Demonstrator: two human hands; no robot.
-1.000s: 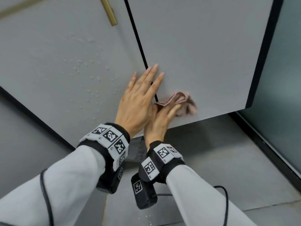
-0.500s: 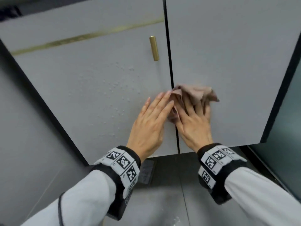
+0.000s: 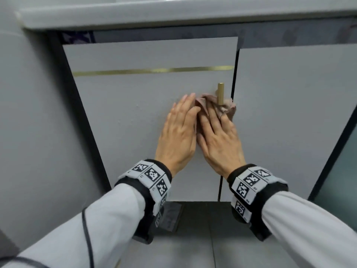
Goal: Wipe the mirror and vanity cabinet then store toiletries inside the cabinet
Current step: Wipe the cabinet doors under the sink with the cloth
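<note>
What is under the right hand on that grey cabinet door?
A crumpled pinkish-brown cloth, pressed against the grey cabinet door by the right hand; its edge bunches out by the short brass handle. The part beneath the palm is covered.

Upward passage over the left cabinet door (image 3: 135, 113) is barred by the brass handle (image 3: 220, 93); bare panel is left leftward, bounded by the wall (image 3: 29, 132).

A plain grey wall (image 3: 29, 122) fills the left side. Below lies a grey tiled floor (image 3: 193, 248) with a thin grout line and a small dark square patch (image 3: 171, 215). At right, a frosted greenish glass panel (image 3: 343, 171) stands in a dark frame (image 3: 332, 147). Soft, even light.
</note>
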